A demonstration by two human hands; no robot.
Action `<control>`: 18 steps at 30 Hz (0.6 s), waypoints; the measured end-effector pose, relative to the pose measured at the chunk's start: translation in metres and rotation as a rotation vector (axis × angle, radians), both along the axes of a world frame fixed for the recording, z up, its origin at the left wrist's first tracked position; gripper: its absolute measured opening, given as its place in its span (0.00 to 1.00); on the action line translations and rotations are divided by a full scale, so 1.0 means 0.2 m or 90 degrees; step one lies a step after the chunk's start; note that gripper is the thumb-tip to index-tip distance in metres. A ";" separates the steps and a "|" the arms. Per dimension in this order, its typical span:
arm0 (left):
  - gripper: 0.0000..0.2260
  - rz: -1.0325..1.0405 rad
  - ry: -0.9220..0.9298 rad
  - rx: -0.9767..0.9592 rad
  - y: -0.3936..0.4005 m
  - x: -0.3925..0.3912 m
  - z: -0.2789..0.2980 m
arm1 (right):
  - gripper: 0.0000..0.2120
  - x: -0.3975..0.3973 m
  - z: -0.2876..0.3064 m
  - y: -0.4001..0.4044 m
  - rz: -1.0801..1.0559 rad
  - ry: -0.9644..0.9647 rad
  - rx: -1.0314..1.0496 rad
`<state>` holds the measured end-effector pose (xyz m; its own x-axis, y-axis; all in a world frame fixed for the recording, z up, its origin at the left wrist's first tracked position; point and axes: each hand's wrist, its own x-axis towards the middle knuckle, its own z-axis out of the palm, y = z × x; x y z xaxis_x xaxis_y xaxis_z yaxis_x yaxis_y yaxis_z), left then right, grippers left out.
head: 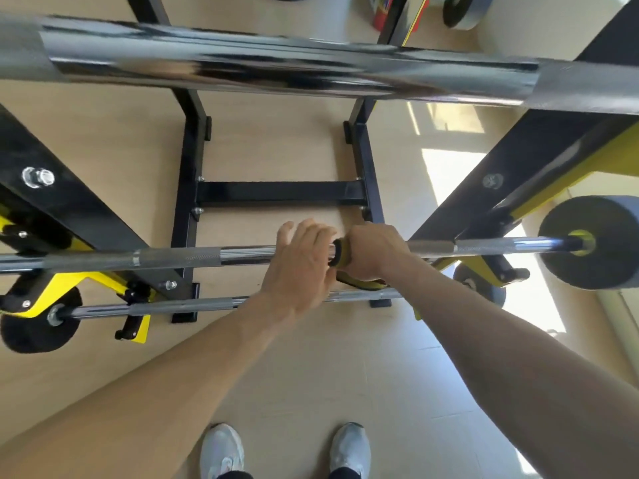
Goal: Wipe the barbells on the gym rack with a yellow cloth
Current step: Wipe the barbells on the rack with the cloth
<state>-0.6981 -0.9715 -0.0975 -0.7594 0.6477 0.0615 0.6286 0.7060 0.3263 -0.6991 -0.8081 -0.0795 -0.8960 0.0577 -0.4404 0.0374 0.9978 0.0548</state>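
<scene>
Barbell point(179, 257) shaft carries the yellow cloth point(340, 252), gripped by right hand point(371, 250); left hand point(301, 264) fingers spread, empty.

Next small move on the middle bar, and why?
Probably slide the right hand, which grips the yellow cloth wrapped round the middle chrome barbell, rightward toward the grey weight plate. The open left hand lies over the bar on the cloth's other side.
</scene>
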 end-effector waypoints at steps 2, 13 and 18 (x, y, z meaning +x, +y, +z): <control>0.30 0.060 -0.002 -0.047 -0.14 -0.06 0.00 | 0.16 -0.02 -0.02 -0.09 0.006 0.008 -0.012; 0.31 0.280 0.041 0.034 -0.93 0.02 -0.12 | 0.18 -0.11 -0.05 -0.45 0.016 0.042 -0.025; 0.33 0.229 0.013 0.073 -0.99 0.01 -0.11 | 0.17 -0.15 -0.07 -0.66 0.007 0.063 -0.011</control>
<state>-0.6960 -1.1705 -0.1202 -0.9351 0.3276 0.1354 0.3540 0.8423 0.4064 -0.7298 -0.9394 -0.0937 -0.9355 0.0411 -0.3509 0.0309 0.9989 0.0347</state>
